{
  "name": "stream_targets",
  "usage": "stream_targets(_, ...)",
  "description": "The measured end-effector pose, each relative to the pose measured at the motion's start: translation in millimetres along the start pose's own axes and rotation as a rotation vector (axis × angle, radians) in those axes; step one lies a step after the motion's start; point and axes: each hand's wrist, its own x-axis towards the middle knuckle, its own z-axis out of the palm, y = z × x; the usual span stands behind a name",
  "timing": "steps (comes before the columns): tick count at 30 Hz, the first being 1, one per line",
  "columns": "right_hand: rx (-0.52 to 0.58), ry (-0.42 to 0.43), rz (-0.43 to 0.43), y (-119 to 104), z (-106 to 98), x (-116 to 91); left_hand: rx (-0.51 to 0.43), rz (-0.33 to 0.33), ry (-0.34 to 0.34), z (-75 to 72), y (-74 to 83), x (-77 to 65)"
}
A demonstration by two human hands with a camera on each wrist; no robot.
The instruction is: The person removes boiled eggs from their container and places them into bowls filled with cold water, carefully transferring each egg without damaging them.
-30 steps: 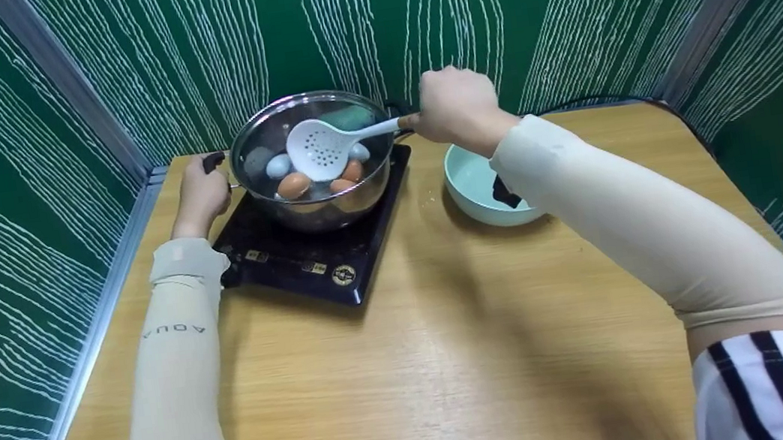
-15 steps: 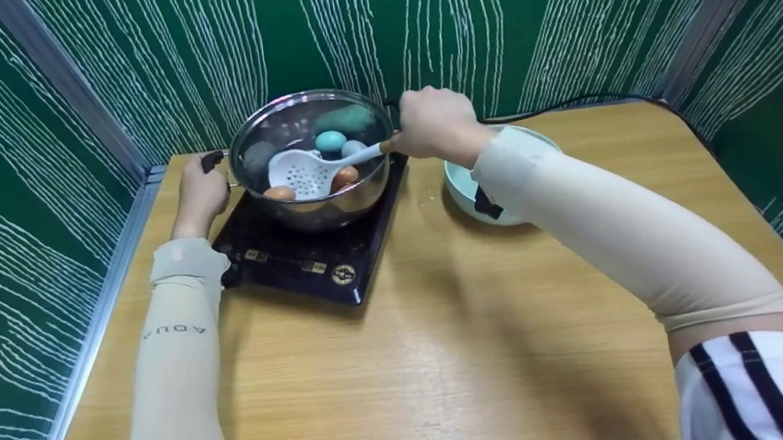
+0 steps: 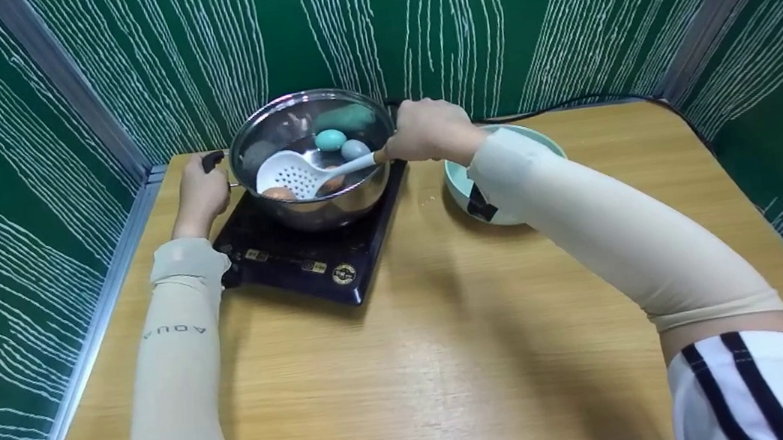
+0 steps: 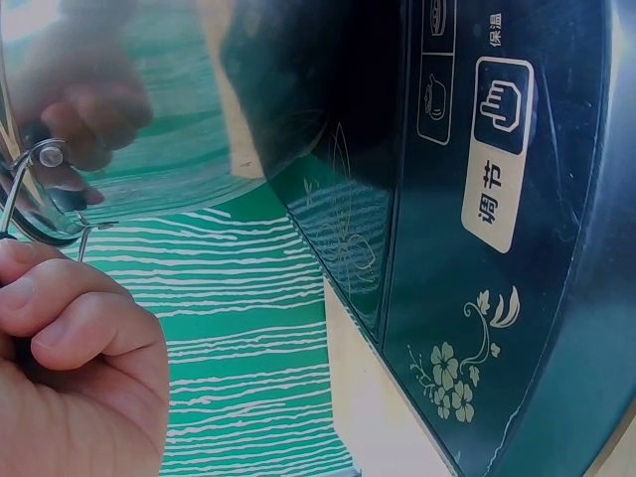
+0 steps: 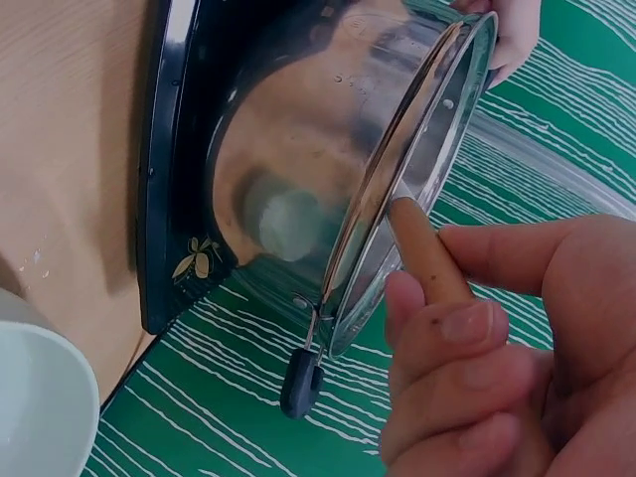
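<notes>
A shiny steel pot [image 3: 330, 213] stands on a black induction cooker [image 3: 292, 267]. My left hand [image 3: 201, 193] grips the pot's dark side handle [image 3: 212, 161]; in the left wrist view its fingers [image 4: 94, 328] curl round that handle. My right hand [image 3: 427, 128] holds a white slotted skimmer [image 3: 289, 177] by its wooden handle [image 5: 432, 248], with the perforated bowl down inside the pot. A turquoise egg [image 3: 330, 139] and a pale blue egg [image 3: 355, 150] lie behind the skimmer. One brown egg [image 3: 278, 194] shows at the front left, and another is partly hidden under the skimmer's neck.
A mint-green bowl [image 3: 458, 181] sits right of the cooker, partly hidden under my right forearm. A black cord [image 3: 573, 102] runs along the table's back edge. Green walls with white lines [image 3: 449, 23] enclose the wooden table [image 3: 411, 369] at the back and sides.
My right hand has lowered and shifted left, bringing the skimmer's bowl down to the pot's front left. The turquoise egg has come into view. My left hand stays on the pot handle.
</notes>
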Motion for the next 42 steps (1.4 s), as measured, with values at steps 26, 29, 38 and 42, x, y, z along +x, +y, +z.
stream_targets(26, 0.314, -0.076, 0.025, 33.6, -19.3, -9.0, 0.086, 0.013, 0.007, 1.2, 2.1, 2.0)
stream_targets(29, 0.329, -0.068, 0.030, 40.1, -22.0, -11.5, 0.079, 0.011, 0.010, 2.0, 2.5, 2.5)
stream_targets(38, 0.369, -0.067, 0.021, 58.4, -24.5, -15.6, 0.079, -0.010, 0.004, 1.7, -2.0, 2.7)
stream_targets(42, 0.378, -0.064, 0.014, 64.6, -25.8, -17.4, 0.087, -0.012, 0.004, -0.1, -2.7, 1.9)
